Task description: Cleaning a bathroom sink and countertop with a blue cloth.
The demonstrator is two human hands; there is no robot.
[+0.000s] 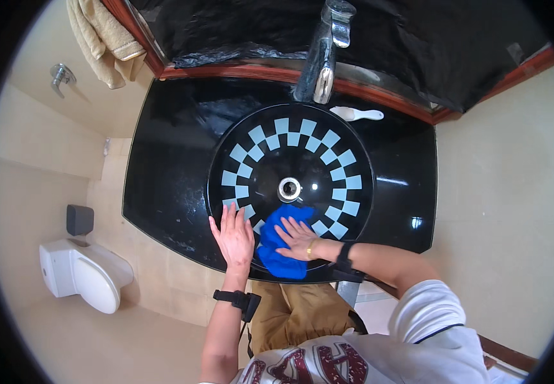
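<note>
A round black sink bowl (261,192) with a ring of pale checks is set in a glossy black counter. Spread over its near wall and rim is a blue cloth (285,259). My right hand (297,239) lies on that cloth with its fingers stretched out, pressing it against the bowl. At the bowl's near left edge rests my left hand (233,239), flat and with its fingers extended, beside the cloth and holding nothing. The metal drain (289,190) shows at the bowl's centre, just beyond the cloth.
A chrome faucet (323,64) rises behind the bowl. To its right a white-handled brush (357,114) lies on the counter (168,179). Black plastic sheeting (411,45) covers the wooden-framed area behind. A beige towel (106,41) hangs at the far left, and a white toilet (91,275) stands below.
</note>
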